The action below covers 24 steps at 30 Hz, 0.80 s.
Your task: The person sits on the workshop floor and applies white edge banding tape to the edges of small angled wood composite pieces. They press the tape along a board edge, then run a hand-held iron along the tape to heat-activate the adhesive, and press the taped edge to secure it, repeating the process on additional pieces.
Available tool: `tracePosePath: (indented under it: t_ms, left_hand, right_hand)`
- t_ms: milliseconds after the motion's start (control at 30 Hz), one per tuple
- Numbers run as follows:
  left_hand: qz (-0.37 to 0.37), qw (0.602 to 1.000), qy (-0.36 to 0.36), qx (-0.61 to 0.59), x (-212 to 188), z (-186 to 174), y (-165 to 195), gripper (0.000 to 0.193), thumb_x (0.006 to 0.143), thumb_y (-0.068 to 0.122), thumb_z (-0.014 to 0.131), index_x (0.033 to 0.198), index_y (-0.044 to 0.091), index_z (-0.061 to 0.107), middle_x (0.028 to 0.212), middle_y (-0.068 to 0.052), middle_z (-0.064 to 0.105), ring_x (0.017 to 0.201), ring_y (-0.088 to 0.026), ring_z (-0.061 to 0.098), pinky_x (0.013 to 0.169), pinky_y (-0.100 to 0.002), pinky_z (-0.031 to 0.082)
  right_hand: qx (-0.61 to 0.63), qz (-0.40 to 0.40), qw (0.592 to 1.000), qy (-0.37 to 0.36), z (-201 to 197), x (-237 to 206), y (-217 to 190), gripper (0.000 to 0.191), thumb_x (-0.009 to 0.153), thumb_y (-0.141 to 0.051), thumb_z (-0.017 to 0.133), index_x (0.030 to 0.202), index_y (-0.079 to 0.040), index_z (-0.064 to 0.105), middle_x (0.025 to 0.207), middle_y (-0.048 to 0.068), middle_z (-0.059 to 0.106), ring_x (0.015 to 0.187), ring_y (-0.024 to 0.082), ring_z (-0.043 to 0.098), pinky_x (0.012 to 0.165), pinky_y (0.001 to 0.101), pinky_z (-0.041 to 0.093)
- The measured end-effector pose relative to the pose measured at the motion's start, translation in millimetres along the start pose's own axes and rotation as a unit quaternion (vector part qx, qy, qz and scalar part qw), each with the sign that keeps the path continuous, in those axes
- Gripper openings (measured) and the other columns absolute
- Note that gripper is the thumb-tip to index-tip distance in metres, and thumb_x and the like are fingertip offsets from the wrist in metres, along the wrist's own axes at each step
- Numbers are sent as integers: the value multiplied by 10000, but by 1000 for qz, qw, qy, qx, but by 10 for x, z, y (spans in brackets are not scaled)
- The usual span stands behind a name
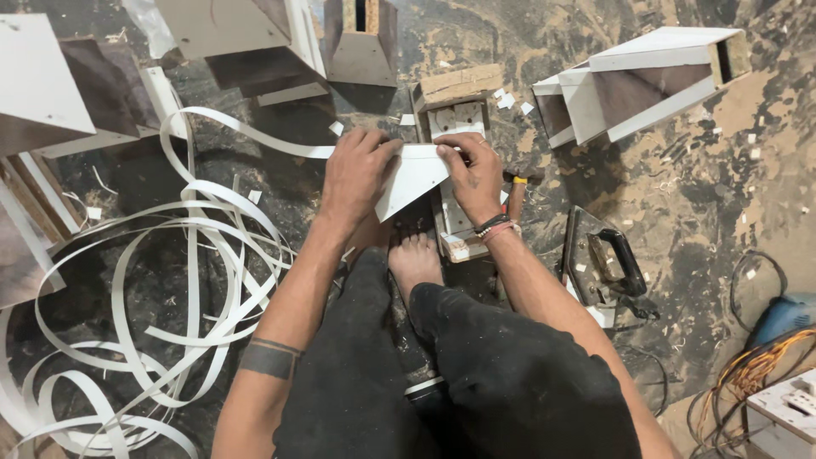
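My left hand (355, 177) presses down on a white wedge-shaped panel (414, 174) and pinches the end of a long white edge-banding strip (246, 134) against it. At the panel's right corner my right hand (473, 172) grips the same strip end, fingers closed. The strip runs left from the hands and joins a loose tangle of white coils (161, 297) on the floor. A wooden frame piece (455, 115) lies under and beyond the panel. My bare foot (415, 262) rests just below the panel.
A clothes iron (605, 268) sits on the floor to the right. A hammer (520, 180) pokes out behind my right hand. White and brown wedge boxes lie at top right (646, 81) and top left (51, 85). A blue power tool (782, 316) and orange cables (748, 370) lie at the right edge.
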State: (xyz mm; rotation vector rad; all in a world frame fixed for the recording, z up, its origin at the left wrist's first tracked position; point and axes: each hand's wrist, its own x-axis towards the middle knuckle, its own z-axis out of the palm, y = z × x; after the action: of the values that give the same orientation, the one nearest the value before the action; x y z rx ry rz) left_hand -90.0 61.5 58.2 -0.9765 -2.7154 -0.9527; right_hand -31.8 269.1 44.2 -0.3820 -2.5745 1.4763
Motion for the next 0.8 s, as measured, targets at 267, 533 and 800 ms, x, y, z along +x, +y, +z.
tracePosePath:
  t_ms: [267, 533, 800]
  left_hand:
    - [-6, 999, -32, 9, 59, 14, -20, 165, 879, 145, 715, 1023, 94, 776, 980, -58, 658, 984, -282, 601, 865, -414, 502]
    - [-28, 999, -35, 16, 78, 48, 24, 136, 877, 164, 718, 974, 85, 771, 971, -69, 655, 990, -286, 612, 853, -416, 506]
    - [-58, 996, -14, 60, 72, 116, 135, 142, 855, 108, 692, 964, 71, 774, 960, -82, 660, 984, -283, 616, 851, -424, 512]
  right_hand:
    - [-18, -1, 999, 50, -632, -182, 164, 149, 1041, -196, 671, 1157, -123, 728, 1181, 103, 708, 1067, 215, 692, 945, 351, 598]
    - [-384, 169, 906, -49, -2319, -774, 470, 427, 1074, -415, 557, 1268, -62, 700, 1168, 173, 714, 1005, 299, 687, 840, 442, 559]
    - [-300, 295, 895, -149, -2616, -1079, 1316, 527, 1031, -448, 520, 1255, 11, 649, 1047, 225, 719, 979, 342, 672, 877, 445, 500]
